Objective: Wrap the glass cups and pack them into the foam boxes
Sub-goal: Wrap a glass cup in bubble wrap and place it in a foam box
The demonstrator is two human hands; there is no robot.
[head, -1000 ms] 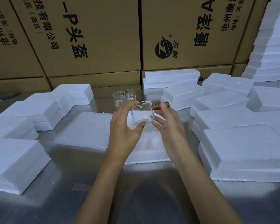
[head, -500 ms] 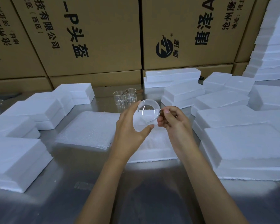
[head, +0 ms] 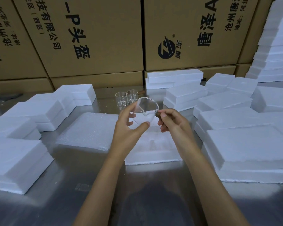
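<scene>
Head view, item: glass cup [head: 146,110], held above the open foam box [head: 153,156]; left hand [head: 129,128] cradles its wall with curled fingers, right hand [head: 171,121] pinches its brown handle. Changed: cup has tipped from upright to mouth-toward-camera, likely inspection before wrapping. Two more cups [head: 127,98] wait on the counter [head: 104,185].

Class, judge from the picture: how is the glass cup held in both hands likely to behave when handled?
The cup looks thin and clear, so probably fragile and light. Its smooth wall may be slippery; the left hand cradles it while the right hand pinches its brown handle. Being round, it might roll if laid sideways.
</scene>
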